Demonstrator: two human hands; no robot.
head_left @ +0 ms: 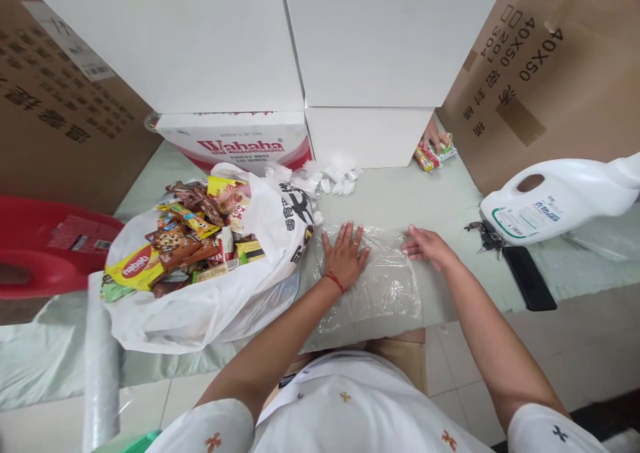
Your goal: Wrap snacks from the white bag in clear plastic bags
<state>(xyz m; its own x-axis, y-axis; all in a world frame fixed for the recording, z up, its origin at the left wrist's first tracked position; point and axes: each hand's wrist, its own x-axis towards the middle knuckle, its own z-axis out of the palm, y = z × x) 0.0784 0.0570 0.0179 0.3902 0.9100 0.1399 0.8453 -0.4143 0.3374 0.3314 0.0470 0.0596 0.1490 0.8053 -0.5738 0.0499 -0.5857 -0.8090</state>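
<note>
A clear plastic bag [385,286] lies flat on the pale green tablecloth in front of me. Pressed on its upper left part is my left hand [345,253], its fingers spread. My right hand [427,245] is at the bag's upper right edge, with fingers extended and apart; whether its fingertips touch the film is hard to tell. Left of my left hand, a white carrier bag [270,266] stands open, full of packaged snacks [185,240]. Small crumpled clear bundles [330,176] lie beyond my left hand.
White boxes [370,133] and a Wahaha carton [240,143] line the back. Another person's hand [435,136] touches snack packets [427,158]. At right are a detergent bottle [550,200], keys [487,236] and phone [529,278]. A red container [50,246] and plastic roll [103,366] stand left.
</note>
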